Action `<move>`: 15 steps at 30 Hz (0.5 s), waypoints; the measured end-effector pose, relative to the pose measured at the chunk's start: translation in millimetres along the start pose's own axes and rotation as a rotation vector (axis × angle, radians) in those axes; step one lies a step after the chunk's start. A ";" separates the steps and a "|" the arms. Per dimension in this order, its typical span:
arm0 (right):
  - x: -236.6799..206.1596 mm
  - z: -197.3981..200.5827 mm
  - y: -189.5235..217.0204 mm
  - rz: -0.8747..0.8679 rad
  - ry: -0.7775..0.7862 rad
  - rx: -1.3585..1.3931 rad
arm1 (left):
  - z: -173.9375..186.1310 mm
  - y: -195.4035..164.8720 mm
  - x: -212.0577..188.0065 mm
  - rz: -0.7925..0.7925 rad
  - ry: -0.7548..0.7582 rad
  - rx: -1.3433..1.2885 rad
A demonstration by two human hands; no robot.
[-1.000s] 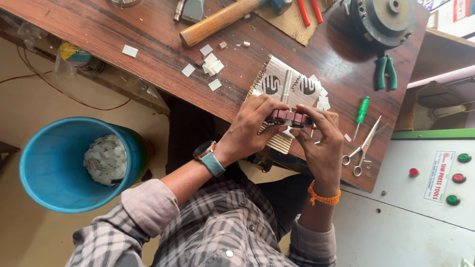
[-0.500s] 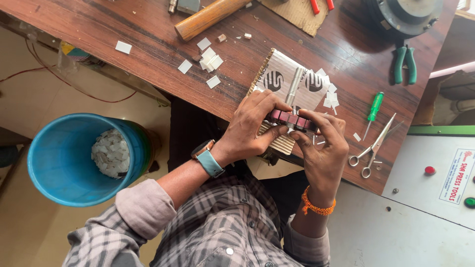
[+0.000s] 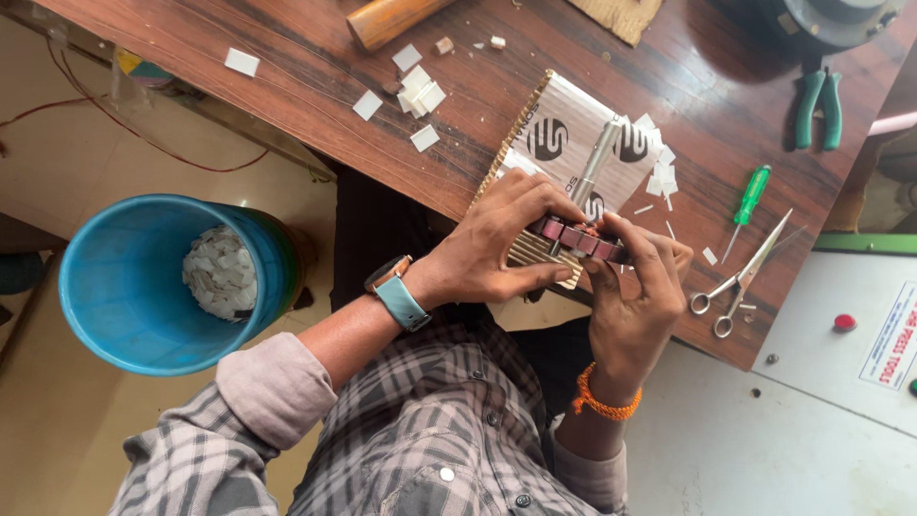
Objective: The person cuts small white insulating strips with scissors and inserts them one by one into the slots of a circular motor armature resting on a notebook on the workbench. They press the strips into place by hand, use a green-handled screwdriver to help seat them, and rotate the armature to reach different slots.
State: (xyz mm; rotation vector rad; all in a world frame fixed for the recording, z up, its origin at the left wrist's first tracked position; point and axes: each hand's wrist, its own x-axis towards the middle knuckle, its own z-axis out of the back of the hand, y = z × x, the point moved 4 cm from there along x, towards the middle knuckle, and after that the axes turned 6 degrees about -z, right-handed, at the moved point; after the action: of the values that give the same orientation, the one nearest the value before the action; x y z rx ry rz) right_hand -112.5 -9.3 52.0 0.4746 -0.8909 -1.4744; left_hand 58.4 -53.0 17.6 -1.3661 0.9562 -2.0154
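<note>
Wooden tabletop (image 3: 287,86) strewn with white paper slips (image 3: 416,88), blue bucket (image 3: 167,282) of scraps at left, while left hand (image 3: 501,244) and right hand (image 3: 635,296) pinch a reddish slotted metal core (image 3: 581,239) over ribbed cardboard (image 3: 564,143), apparently mid-job, scissors (image 3: 740,277) at right.

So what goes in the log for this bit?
left hand: holds metal part | right hand: holds same part | under: cardboard | near: scissors

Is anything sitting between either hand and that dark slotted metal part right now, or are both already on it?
Nothing visible is in the way. The left hand and right hand both grip the dark slotted part directly, above the corrugated cardboard sheet. The scissors and green screwdriver lie apart, to the right.
</note>
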 end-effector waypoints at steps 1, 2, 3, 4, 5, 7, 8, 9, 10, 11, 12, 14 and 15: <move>-2.5 -0.6 -1.4 -0.006 -0.020 -0.005 | -2.0 1.4 -1.8 0.021 -0.013 0.002; -4.8 -0.7 -2.8 -0.014 -0.022 -0.019 | -4.3 3.1 -3.1 0.041 -0.026 0.003; -7.3 -0.8 -3.8 -0.021 -0.023 -0.033 | -6.0 4.9 -4.8 0.061 -0.039 0.005; -9.3 -0.9 -4.8 -0.026 -0.024 -0.045 | -7.0 4.5 -6.3 0.026 -0.052 0.021; -11.7 -0.9 -5.1 -0.017 -0.033 -0.044 | -7.5 3.8 -8.1 -0.008 -0.066 0.037; -16.3 -0.4 -5.6 0.003 -0.048 -0.040 | -8.5 3.4 -12.0 -0.049 -0.074 0.049; -17.1 -0.2 -6.6 0.009 -0.044 -0.043 | -9.0 3.6 -14.0 -0.054 -0.069 0.046; -17.7 0.1 -7.7 0.013 -0.040 -0.046 | -9.6 3.4 -16.2 -0.059 -0.063 0.041; -18.6 0.2 -8.9 0.017 -0.036 -0.050 | -9.7 3.0 -18.6 -0.065 -0.064 0.043; -19.9 -0.2 -10.3 0.008 -0.030 -0.044 | -9.3 2.5 -21.0 -0.072 -0.065 0.046; -21.1 -0.7 -11.6 -0.001 -0.025 -0.039 | -9.5 2.1 -22.6 -0.080 -0.065 0.048; -23.9 -1.9 -13.4 -0.009 -0.026 -0.040 | -10.7 2.5 -23.9 -0.079 -0.072 0.057; -25.6 -3.0 -13.8 -0.008 -0.031 -0.048 | -10.6 3.1 -24.2 -0.080 -0.076 0.061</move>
State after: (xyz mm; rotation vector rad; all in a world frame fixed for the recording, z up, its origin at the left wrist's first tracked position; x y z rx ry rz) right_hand -115.8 13.5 34.1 0.4215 -0.8769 -1.5110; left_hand 57.2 -34.2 -1.1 -1.4576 0.8116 -2.0183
